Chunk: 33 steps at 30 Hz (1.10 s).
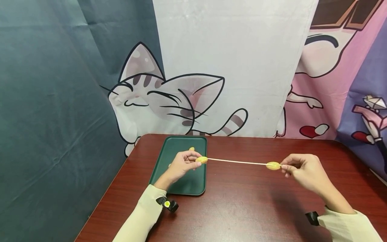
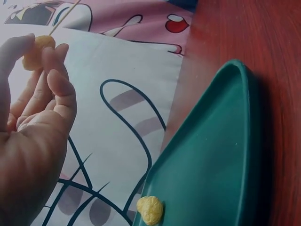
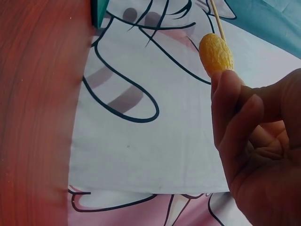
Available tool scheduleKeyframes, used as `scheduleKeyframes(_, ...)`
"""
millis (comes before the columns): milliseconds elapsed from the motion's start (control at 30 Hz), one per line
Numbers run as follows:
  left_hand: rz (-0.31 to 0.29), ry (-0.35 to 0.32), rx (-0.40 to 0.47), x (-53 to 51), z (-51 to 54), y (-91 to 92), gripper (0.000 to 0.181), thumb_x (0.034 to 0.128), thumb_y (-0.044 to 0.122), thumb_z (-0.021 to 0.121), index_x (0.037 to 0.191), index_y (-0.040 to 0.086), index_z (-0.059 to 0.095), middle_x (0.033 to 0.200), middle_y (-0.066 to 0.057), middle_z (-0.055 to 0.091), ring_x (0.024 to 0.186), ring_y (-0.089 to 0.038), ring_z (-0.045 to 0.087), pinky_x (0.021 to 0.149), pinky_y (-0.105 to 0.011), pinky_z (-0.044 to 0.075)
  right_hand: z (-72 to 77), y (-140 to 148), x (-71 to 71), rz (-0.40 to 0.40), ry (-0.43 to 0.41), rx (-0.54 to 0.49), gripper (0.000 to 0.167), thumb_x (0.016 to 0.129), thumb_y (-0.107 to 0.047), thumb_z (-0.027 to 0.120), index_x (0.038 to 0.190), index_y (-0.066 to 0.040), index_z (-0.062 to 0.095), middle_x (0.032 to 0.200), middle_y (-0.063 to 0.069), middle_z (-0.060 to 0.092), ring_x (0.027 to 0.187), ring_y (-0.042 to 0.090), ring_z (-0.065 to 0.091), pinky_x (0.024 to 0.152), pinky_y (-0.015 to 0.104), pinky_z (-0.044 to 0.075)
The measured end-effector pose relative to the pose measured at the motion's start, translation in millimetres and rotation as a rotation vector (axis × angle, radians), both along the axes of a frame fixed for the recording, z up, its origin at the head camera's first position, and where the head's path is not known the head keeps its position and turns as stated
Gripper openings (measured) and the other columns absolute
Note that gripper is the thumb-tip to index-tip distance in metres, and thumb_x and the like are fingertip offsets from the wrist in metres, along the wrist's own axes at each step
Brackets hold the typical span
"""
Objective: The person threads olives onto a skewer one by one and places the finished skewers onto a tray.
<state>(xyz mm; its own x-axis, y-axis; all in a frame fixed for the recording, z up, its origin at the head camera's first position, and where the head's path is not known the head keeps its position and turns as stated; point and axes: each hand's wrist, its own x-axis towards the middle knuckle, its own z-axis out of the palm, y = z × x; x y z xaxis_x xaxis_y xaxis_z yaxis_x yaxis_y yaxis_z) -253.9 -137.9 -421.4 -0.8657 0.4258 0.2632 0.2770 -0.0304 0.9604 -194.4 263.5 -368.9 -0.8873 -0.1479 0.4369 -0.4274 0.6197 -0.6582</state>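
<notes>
Between the two hands a thin pale skewer (image 1: pixel 235 161) stretches almost level above the table. My left hand (image 1: pixel 183 164) pinches a wrinkled yellow oval piece (image 1: pixel 201 160) at the skewer's left end, between thumb and fingers. Near the other end sits a second yellow oval piece (image 3: pixel 216 54). Just beyond that piece, my right hand (image 1: pixel 305 169) pinches the skewer's tip with thumb and forefinger. Whether the skewer runs fully through either piece I cannot tell. On the green tray (image 1: pixel 193 185) lies another yellow lump (image 2: pixel 150 210), partly behind the left hand in the head view.
The tray stands on the left part of a reddish-brown wooden table (image 1: pixel 242 215). Behind the table hangs a cloth backdrop (image 1: pixel 235 50) printed with cartoon cats. Small black devices (image 1: pixel 173 205) are strapped at both wrists.
</notes>
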Motion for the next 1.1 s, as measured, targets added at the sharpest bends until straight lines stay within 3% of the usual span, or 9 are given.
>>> scheduleKeyframes(133, 0.016, 0.01, 0.067, 1.3, -4.1, 4.0, 0.029, 0.0887, -0.004, 0.068, 0.112, -0.019, 0.06, 0.094, 0.001, 0.071, 0.075, -0.009, 0.064, 0.064, -0.019, 0.052, 0.8, 1, 0.2, 0.004, 0.005, 0.0, 0.018, 0.078, 0.014, 0.072, 0.076, -0.004, 0.07, 0.06, -0.005, 0.065, 0.05, 0.012, 0.061, 0.045, 0.021, 0.048)
scheduleKeyframes(300, -0.032, -0.017, 0.207, 2.8, -10.4, 10.2, 0.025, 0.0914, 0.001, 0.068, 0.113, -0.013, 0.066, 0.097, -0.002, 0.074, 0.076, -0.011, 0.07, 0.06, -0.023, 0.057, -0.1, 1, -0.4, 0.008, 0.009, -0.004, 0.017, 0.078, 0.014, 0.072, 0.076, -0.003, 0.07, 0.06, -0.005, 0.065, 0.049, 0.01, 0.06, 0.045, 0.021, 0.049)
scheduleKeyframes(433, 0.0, -0.078, 0.329, 4.4, -9.6, 15.2, 0.018, 0.0919, 0.001, 0.068, 0.109, 0.003, 0.07, 0.094, -0.005, 0.075, 0.073, -0.014, 0.072, 0.056, -0.023, 0.057, 0.4, 0, -0.9, 0.001, 0.007, -0.006, 0.016, 0.078, 0.013, 0.072, 0.076, -0.003, 0.07, 0.06, -0.004, 0.064, 0.049, 0.012, 0.06, 0.045, 0.022, 0.05)
scheduleKeyframes(600, 0.036, -0.164, 0.443, 6.3, -7.4, 19.5, 0.025, 0.0889, -0.006, 0.068, 0.114, -0.004, 0.068, 0.102, -0.008, 0.074, 0.082, -0.016, 0.073, 0.07, -0.022, 0.058, 0.8, -1, -0.4, -0.025, -0.009, -0.012, 0.015, 0.079, 0.012, 0.073, 0.076, -0.003, 0.07, 0.061, -0.002, 0.065, 0.05, 0.013, 0.061, 0.046, 0.021, 0.049)
scheduleKeyframes(767, 0.044, -0.181, 0.478, 9.6, -5.8, 22.7, 0.034, 0.0874, -0.009, 0.068, 0.12, -0.014, 0.061, 0.104, -0.008, 0.073, 0.083, -0.016, 0.073, 0.071, -0.022, 0.058, -1.7, -1, -0.3, -0.028, -0.003, -0.022, 0.017, 0.078, 0.013, 0.073, 0.075, -0.004, 0.07, 0.06, -0.002, 0.065, 0.05, 0.012, 0.061, 0.045, 0.021, 0.049)
scheduleKeyframes(900, 0.063, -0.172, 0.48, 11.4, -5.3, 24.8, 0.025, 0.0871, -0.012, 0.066, 0.11, -0.002, 0.07, 0.099, -0.007, 0.073, 0.078, -0.014, 0.072, 0.068, -0.025, 0.059, -4.0, -3, -1.2, -0.024, 0.013, -0.028, 0.02, 0.076, 0.014, 0.073, 0.073, -0.006, 0.069, 0.058, -0.005, 0.064, 0.048, 0.01, 0.06, 0.044, 0.021, 0.048)
scheduleKeyframes(1033, 0.077, -0.177, 0.481, 12.7, -5.9, 25.3, 0.033, 0.0861, -0.018, 0.061, 0.098, 0.011, 0.074, 0.094, -0.006, 0.072, 0.073, -0.013, 0.071, 0.069, -0.025, 0.059, -4.4, -7, -2.0, -0.019, 0.023, -0.028, 0.021, 0.076, 0.014, 0.073, 0.071, -0.007, 0.069, 0.058, -0.005, 0.063, 0.047, 0.007, 0.058, 0.042, 0.02, 0.046)
scheduleKeyframes(1100, 0.07, -0.181, 0.484, 13.0, -6.6, 25.9, 0.036, 0.085, -0.02, 0.059, 0.096, 0.011, 0.074, 0.093, -0.006, 0.072, 0.072, -0.013, 0.071, 0.069, -0.025, 0.059, -4.7, -8, -1.6, -0.022, 0.029, -0.023, 0.022, 0.075, 0.014, 0.073, 0.071, -0.007, 0.069, 0.057, -0.005, 0.063, 0.047, 0.006, 0.056, 0.041, 0.02, 0.044)
